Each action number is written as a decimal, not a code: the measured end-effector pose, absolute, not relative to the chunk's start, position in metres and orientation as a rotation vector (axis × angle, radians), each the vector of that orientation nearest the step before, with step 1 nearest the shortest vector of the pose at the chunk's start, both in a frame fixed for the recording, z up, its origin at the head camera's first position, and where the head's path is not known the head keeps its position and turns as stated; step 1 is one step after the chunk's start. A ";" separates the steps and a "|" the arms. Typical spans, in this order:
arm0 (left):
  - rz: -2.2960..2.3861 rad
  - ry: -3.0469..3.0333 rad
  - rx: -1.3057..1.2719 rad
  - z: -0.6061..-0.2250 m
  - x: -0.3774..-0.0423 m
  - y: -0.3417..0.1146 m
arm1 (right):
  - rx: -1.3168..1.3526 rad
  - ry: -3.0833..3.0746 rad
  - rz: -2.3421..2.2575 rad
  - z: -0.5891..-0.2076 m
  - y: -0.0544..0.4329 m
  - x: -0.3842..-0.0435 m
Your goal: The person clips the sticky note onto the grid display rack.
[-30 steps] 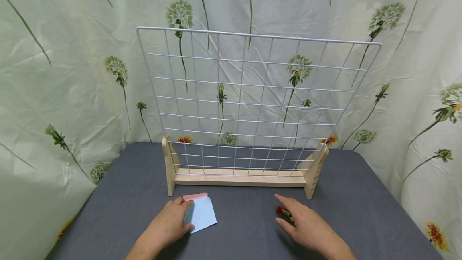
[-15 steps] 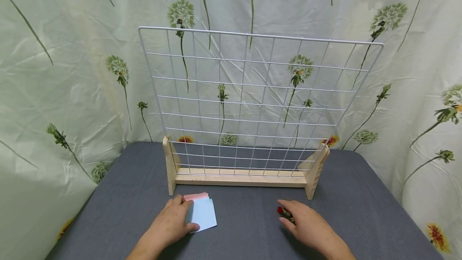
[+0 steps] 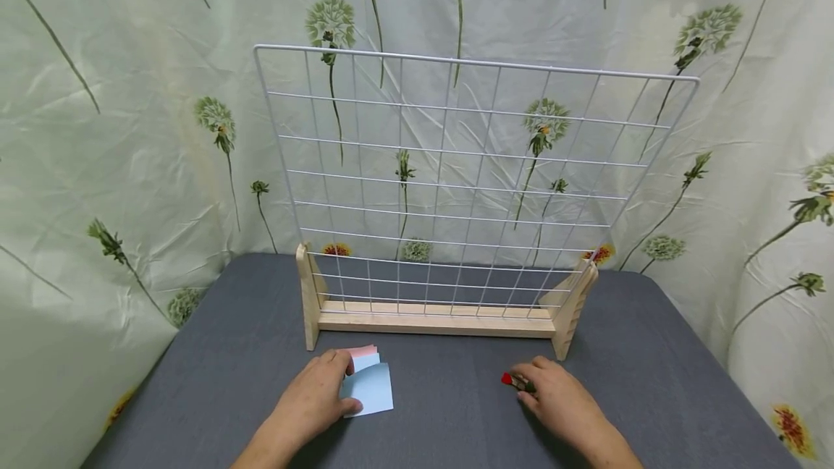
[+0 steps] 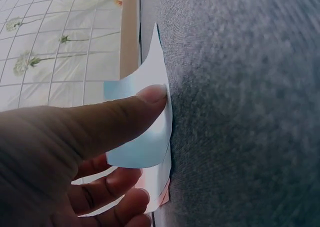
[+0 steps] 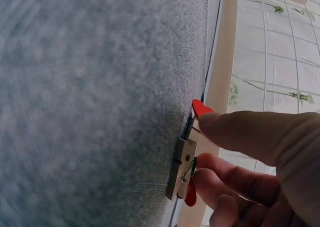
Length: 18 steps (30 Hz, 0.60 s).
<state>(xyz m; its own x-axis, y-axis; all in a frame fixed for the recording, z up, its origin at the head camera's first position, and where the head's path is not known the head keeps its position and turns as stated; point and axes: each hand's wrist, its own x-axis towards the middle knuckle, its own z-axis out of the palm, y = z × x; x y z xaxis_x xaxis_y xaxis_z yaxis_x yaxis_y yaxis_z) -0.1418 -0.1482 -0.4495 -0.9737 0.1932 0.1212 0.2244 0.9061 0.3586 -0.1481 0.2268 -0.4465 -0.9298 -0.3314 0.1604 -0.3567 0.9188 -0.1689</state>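
Observation:
My left hand [image 3: 316, 395] pinches a light blue paper sheet, probably a sticky note [image 3: 373, 391], at its left side. Seen from the left wrist, the thumb presses on the blue sheet [image 4: 145, 137], which bows up off the cloth. Another pale blue sheet and a pink one [image 3: 363, 350] lie under it, partly hidden. On the right, my right hand [image 3: 559, 395] has thumb and fingers around small wooden clothespins [image 5: 184, 159] with red heart ornaments [image 5: 200, 108]. The thumb tip is right at one heart, and the curled fingers are against the pins' other side.
Behind both hands stands a white wire grid [image 3: 443, 154], leaning back in a wooden stand [image 3: 436, 321]. A dark grey cloth [image 3: 449, 411] covers the table. Flower-printed curtain [image 3: 150, 187] hangs around the back and sides.
The left hand has lifted and bent the top blue sheet, baring more of the sheet beneath. The right hand's fingers have closed in on the clothespins, and the hand has shifted slightly right.

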 end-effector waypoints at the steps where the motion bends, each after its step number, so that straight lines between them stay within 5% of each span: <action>1: -0.575 -2.976 -0.340 -0.450 -0.142 -0.148 | 0.531 -2.949 0.288 -0.447 0.227 -0.148; 18: -0.666 -2.814 -0.475 -0.447 -0.141 -0.146 | 0.283 -3.125 0.365 -0.444 0.225 -0.151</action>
